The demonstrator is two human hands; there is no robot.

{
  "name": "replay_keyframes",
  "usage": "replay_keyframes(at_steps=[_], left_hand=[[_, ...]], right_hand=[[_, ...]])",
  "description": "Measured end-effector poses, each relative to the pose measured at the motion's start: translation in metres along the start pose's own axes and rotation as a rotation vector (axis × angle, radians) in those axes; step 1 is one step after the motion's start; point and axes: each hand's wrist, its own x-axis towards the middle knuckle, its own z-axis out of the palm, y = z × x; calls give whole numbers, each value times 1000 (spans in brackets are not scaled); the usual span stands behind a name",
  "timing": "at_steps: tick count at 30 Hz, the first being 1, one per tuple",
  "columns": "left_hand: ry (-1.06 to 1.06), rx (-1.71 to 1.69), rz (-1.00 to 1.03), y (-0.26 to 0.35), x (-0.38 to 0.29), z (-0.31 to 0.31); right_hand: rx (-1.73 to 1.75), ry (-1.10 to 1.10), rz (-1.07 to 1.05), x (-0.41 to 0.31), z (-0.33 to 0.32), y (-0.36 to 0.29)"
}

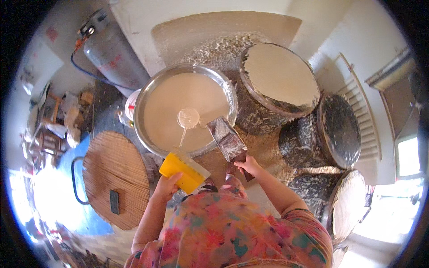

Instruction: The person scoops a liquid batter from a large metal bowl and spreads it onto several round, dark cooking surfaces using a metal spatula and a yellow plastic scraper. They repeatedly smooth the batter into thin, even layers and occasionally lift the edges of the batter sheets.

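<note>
My left hand [169,185] grips a yellow plastic scraper or spreader [185,172] with a pale edge, at the near rim of a large metal basin [140,137]. Pale, creamy batter-like liquid [167,97] fills much of that basin. A ladle [188,118] lies in the liquid, its thin coated handle pointing towards the yellow tool. My right hand [249,165] is closed around the handle of a dark, box-shaped scoop [228,139], smeared with pale residue, whose far end reaches over the basin's right rim.
Right of the basin stands a drum with a round griddle-like top [281,78] covered in a pale layer. Beyond are a dark round-topped drum [340,130] and another pale-topped one [348,206]. Left are a gas cylinder [114,53] with a hose and a round slatted board [114,167] bearing a dark block.
</note>
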Motion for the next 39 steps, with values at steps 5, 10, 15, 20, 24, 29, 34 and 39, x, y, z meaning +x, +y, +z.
replay_keyframes(at_steps=[5,10,15,20,24,29,34,39], left_hand=[[25,138,87,64,-41,25],[-49,217,200,128,-95,71],[10,282,65,161,-130,139],[-143,282,-67,158,-101,229],[-361,439,-118,146,-66,320],[-774,751,-40,103,-6,454],[-856,1382,602,20,35,562],[-826,1673,915,-23,44,597]], right_hand=[[-44,49,-126,7,6,0],[-82,18,-189,23,20,-39],[18,76,-254,-10,-23,-68],[238,266,-244,-71,-139,-40],[266,669,-150,-142,-250,12],[553,922,-236,-261,-346,59],[913,862,-192,-316,-366,89],[1313,673,-283,-273,-380,85]])
